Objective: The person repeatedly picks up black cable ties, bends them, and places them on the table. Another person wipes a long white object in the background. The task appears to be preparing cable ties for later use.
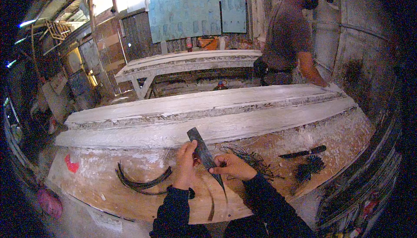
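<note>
Between my hands is a dark grey, flat, rubber-like strip (pixel 201 147), slanting from upper left to lower right and narrowing to a thin point. My left hand (pixel 185 165) is closed at its left edge near the upper part. Thumb and fingers of my right hand (pixel 236 167) pinch it lower down. A thin dark strip (pixel 212 206) lies on the wooden board below. Curved dark strips (pixel 141 185) lie in a bundle left of my left hand. Beyond my right hand spreads a tangle of thin dark strands (pixel 254 159).
A dark knife (pixel 302 152) lies at the right beside a dark bristly bundle (pixel 309 169). A pinkish-red scrap (pixel 71 164) sits at the board's left. Long white-coated slabs (pixel 143 130) run behind. A co-worker (pixel 284 38) stands at the far right, one hand on a slab's end.
</note>
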The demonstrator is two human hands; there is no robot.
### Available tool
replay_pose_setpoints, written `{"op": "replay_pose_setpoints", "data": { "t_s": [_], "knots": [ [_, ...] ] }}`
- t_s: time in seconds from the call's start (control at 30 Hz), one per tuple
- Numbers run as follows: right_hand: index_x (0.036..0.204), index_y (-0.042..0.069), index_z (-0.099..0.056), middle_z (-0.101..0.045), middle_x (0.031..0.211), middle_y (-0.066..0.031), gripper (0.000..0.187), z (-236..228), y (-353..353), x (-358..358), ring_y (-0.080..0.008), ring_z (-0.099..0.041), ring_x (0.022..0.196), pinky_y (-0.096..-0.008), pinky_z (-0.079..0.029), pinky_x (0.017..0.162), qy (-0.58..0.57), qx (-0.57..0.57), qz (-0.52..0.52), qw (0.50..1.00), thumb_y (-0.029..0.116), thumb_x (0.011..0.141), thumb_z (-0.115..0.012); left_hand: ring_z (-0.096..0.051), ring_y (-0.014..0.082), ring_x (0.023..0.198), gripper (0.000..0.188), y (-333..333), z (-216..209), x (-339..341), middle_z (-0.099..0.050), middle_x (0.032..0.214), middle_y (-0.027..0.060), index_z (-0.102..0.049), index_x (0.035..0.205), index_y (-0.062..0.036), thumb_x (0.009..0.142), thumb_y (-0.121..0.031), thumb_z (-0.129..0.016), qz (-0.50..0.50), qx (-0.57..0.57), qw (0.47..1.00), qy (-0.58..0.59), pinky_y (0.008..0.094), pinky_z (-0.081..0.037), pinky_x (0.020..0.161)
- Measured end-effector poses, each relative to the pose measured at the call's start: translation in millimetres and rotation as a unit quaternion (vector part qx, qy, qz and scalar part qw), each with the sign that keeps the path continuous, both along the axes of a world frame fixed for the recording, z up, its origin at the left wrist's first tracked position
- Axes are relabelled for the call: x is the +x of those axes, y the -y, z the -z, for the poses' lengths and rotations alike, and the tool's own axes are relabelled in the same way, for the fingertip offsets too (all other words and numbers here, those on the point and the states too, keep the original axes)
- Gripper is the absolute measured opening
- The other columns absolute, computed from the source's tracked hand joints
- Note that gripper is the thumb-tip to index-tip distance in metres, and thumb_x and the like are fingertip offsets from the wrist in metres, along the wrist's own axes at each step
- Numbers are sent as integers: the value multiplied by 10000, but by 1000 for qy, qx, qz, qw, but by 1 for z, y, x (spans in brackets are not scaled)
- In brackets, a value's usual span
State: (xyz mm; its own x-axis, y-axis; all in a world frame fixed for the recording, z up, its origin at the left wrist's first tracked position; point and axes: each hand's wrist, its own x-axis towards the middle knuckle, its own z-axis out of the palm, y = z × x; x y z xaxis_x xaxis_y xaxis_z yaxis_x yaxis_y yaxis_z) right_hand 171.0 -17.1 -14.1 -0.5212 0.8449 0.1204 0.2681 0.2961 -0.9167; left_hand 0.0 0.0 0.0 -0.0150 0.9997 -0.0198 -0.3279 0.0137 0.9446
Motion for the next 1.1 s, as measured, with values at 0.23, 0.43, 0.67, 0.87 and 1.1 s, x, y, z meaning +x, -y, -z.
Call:
{"op": "replay_pose_setpoints", "data": {
  "t_s": [0.23, 0.43, 0.67, 0.87, 1.1],
  "knots": [
    [628, 78, -500, -451, 590, 67, 251, -6, 4, 3, -33, -363, 551, -206, -294, 488, -79, -29, 111, 990, 214, 758, -667, -464, 62, 485, 232, 1, 1, 9, -497, 589, -30, -530, 731, -101, 837, -305, -558, 42, 69, 993, -82, 200, -343, 421],
    [652, 80, -520, -461, 598, 66, 225, -11, 2, 6, -30, -370, 552, -202, -296, 480, -83, 11, 178, 981, 217, 781, -643, -512, 80, 606, 198, 5, 4, 13, -546, 683, -10, -562, 815, -70, 833, -267, -562, 149, 81, 964, -204, 223, -412, 524],
    [679, 97, -528, -449, 605, 74, 199, -14, 5, 6, -34, -367, 567, -194, -286, 507, -124, -60, 175, 975, 224, 798, -625, -514, 99, 595, 240, 8, -1, 8, -557, 686, 3, -565, 831, -61, 829, -301, -570, 149, 68, 962, -217, 241, -421, 528],
    [679, 103, -520, -461, 616, 64, 174, -14, 6, 4, -51, -397, 570, -203, -302, 517, -203, -104, 144, 963, 188, 791, -623, -499, 65, 557, 224, 5, 2, 9, -545, 671, -19, -546, 809, -86, 832, -307, -571, 162, 62, 969, -175, 202, -389, 470],
    [701, 93, -545, -513, 645, 56, 124, -15, 8, 3, -41, -444, 576, -187, -338, 537, -198, -125, 77, 969, 134, 757, -647, -504, 71, 556, 172, 4, 0, 7, -545, 653, -12, -543, 807, -78, 817, -241, -600, 93, 67, 989, -96, 210, -391, 449]
  ]
}}
